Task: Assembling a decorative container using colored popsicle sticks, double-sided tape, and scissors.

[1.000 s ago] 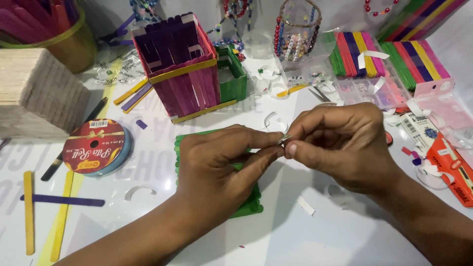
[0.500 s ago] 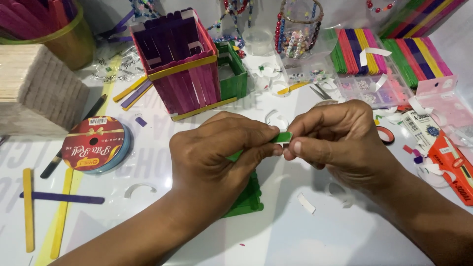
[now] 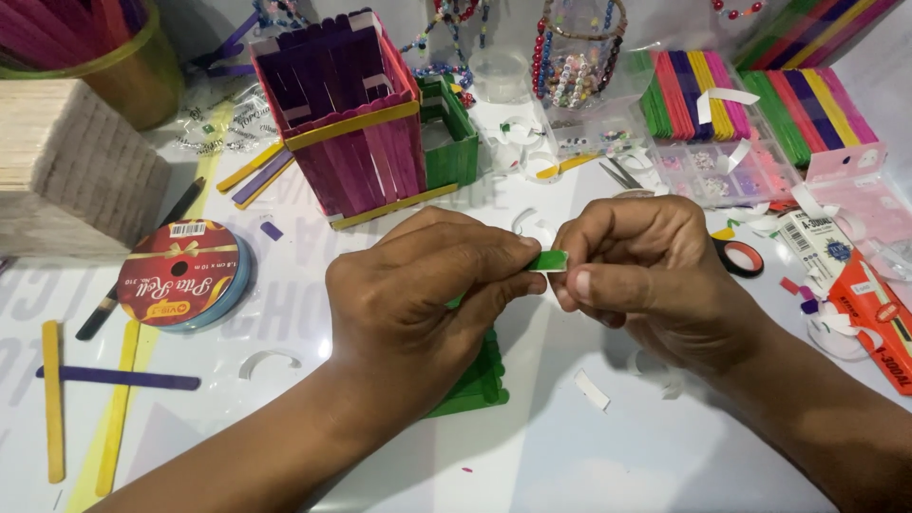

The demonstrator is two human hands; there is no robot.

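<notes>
My left hand (image 3: 423, 290) and my right hand (image 3: 646, 271) meet over the middle of the white table. Both pinch a short green craft stick (image 3: 548, 260) with pale tape on its end, held level between the fingertips. Below my left hand lies a flat panel of green sticks (image 3: 475, 385), mostly hidden by that hand. Behind the hands stands a box built of purple and pink sticks (image 3: 347, 114) with a green stick box (image 3: 454, 133) joined to its right side.
A ribbon spool (image 3: 185, 275) lies at the left, with loose yellow and purple sticks (image 3: 104, 380) near it. A stack of plain wooden sticks (image 3: 66, 171) stands far left. Bundles of coloured sticks (image 3: 741, 100), a bead box (image 3: 722, 171), a tape roll (image 3: 741, 256) and packets are at the right.
The green stick has come into view between my fingertips. My left hand has slid left and lower, and both hands sit slightly farther apart along the stick.
</notes>
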